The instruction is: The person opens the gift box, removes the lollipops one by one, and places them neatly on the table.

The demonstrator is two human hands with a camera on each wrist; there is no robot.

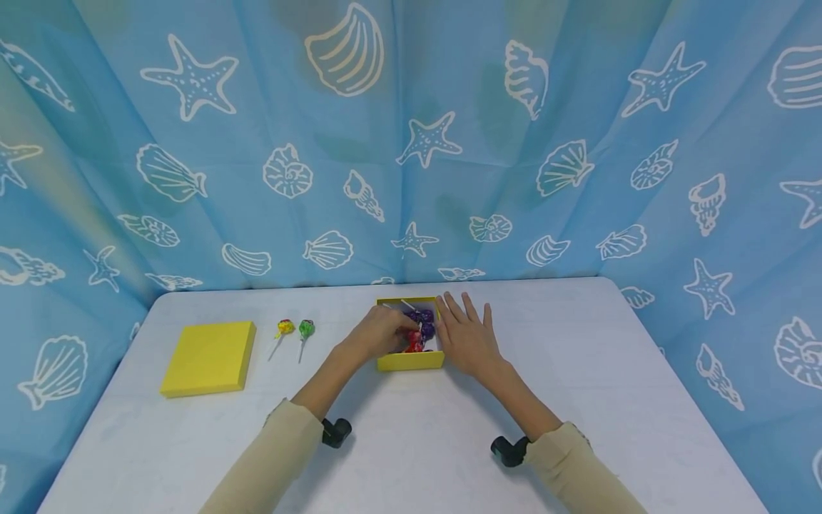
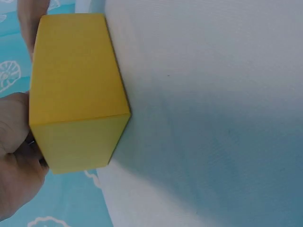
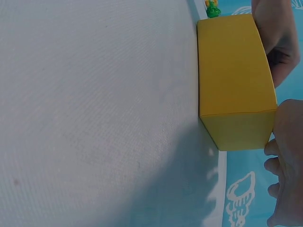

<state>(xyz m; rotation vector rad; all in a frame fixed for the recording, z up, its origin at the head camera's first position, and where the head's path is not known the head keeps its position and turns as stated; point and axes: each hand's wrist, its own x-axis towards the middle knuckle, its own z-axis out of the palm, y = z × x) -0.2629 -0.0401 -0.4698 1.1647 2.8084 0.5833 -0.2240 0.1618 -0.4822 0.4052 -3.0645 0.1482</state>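
Fingers of my left hand [image 1: 383, 333] curl down into the open yellow box [image 1: 409, 361] and seem to pinch one of the lollipops [image 1: 420, 327] inside it, though I cannot tell which one, since the knuckles hide the tips. My right hand [image 1: 467, 337] lies flat on the white table [image 1: 578, 371], fingers straight and spread, its edge resting against the right wall of the box and holding nothing.

The box sits near the middle of the table, toward the far edge, with purple and red wrapped lollipops heaped in it and white sticks poking up. To its left lie two loose lollipops, a yellow-and-red one [image 1: 285, 328] and a green one [image 1: 306, 329], just beside each other, and further left the yellow lid [image 1: 209, 357] lies flat, well apart from the box.

As I judge it, the main risk is that the lollipops are tangled: pulling one up could drag a neighbour over the rim or tip the light box. If my right hand lifts away, nothing steadies the box and it may slide left. A pinch on slippery wrapping instead of the stick could let the sweet drop back or onto the table
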